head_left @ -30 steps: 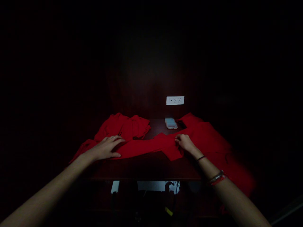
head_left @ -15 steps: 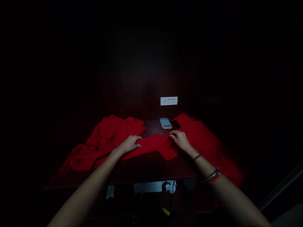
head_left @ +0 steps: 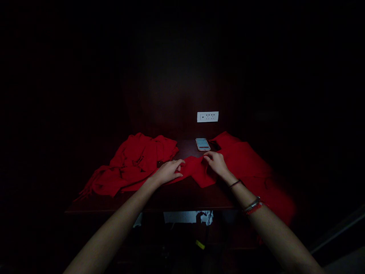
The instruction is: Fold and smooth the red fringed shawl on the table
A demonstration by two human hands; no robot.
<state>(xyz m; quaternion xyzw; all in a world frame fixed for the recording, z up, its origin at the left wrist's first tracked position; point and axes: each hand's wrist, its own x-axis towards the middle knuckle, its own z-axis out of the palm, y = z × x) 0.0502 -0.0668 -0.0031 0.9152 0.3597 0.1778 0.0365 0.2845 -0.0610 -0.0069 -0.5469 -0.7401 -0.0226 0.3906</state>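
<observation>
Red cloth, lower centre of frame. Left hand, fingers parted, resting on it, has slid rightward, nearing the right hand, which pinches its edge; stretch between them now shorter, likely smoothed.

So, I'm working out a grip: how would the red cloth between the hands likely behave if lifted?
Probably floppy: the red cloth lies limp and bent on the tabletop. It may tug the wider red spread past the right hand, since the two seem joined. Rolling looks unlikely, as it lies nearly flat.
</observation>
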